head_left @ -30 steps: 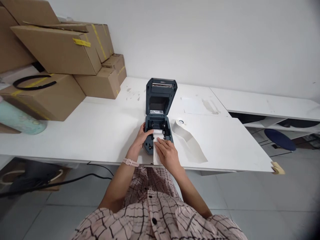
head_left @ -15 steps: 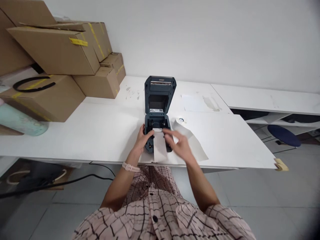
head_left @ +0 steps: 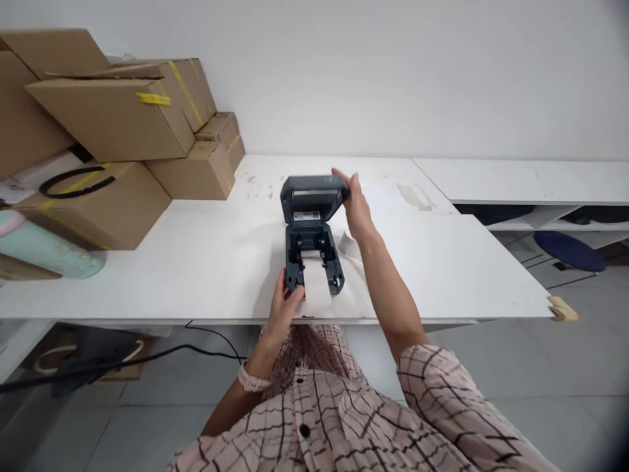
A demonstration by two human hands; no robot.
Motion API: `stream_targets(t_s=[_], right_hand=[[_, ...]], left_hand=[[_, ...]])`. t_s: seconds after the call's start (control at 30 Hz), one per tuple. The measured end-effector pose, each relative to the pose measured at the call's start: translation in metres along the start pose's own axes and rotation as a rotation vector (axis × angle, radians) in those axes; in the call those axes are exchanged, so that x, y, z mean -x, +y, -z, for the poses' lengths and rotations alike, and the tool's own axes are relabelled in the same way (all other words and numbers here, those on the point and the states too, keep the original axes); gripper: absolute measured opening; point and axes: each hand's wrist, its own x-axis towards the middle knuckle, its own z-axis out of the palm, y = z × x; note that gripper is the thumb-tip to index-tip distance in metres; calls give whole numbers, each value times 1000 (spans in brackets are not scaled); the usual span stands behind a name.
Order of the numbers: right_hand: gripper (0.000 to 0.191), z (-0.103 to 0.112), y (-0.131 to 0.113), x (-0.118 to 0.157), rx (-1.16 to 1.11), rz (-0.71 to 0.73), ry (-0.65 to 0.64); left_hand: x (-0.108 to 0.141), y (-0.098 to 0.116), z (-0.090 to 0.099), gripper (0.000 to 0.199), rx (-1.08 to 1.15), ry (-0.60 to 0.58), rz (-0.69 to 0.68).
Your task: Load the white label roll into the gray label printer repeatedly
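Note:
A dark label printer (head_left: 291, 252) stands near the table's front edge with its lid (head_left: 314, 185) partly raised. White label paper (head_left: 317, 285) runs from inside the printer out over its front. My right hand (head_left: 357, 204) grips the right side of the lid, fingers over its top edge. My left hand (head_left: 284, 307) holds the printer's front left corner, thumb beside the paper and fingers along the outer side. A loose paper strip (head_left: 348, 246) lies right of the printer, largely hidden by my right forearm.
Cardboard boxes (head_left: 118, 124) are stacked at the left, with a black loop (head_left: 78, 190) on one. A mint bottle (head_left: 54, 252) lies by them. The white table (head_left: 206, 269) meets a wall behind. A blue stool (head_left: 569, 251) stands at the right; a black cable (head_left: 162, 351) hangs below.
My right hand has left the paper and moved up to the lid, which has tilted forward and down. My left hand has slid to the printer's front left corner.

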Motion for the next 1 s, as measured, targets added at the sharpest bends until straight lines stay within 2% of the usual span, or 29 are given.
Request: stream_targets(t_s=[0.1,0.17,0.27,0.37,0.43,0.53,0.73,0.8,0.87,0.93,0.97,1.0], right_hand=[[62,-2,6,77,54,-40,59],[54,-7,15,117,63,-111,130],[70,-16,31,150,-67,-288,205],[95,-19,38,161,-275,-452,172],[103,-19,39,163,-343,-513,132],[101,-16,41,165,-348,-546,94],[97,-18,54,171,-307,-454,127],[96,-18,56,171,-292,-442,116],[96,-18,56,170,-268,-438,97],[95,-18,56,169,-238,-429,96],[94,-18,56,169,-222,-421,103],[93,-19,56,169,-210,-411,112]], left_hand=[[-9,3,6,81,64,81,-29],[-17,9,5,81,74,112,-69],[-30,20,-2,85,45,127,-79],[-37,26,-8,93,35,88,-19],[-38,27,-10,91,55,23,4],[-37,27,-10,80,76,-32,-12],[-42,25,-13,76,38,-3,-79],[-33,18,-16,71,-25,89,-160],[-15,6,-18,61,-138,312,-308],[8,-8,-18,41,-250,520,-432],[20,-14,-18,30,-283,542,-433],[29,-19,-18,29,-308,492,-389]])
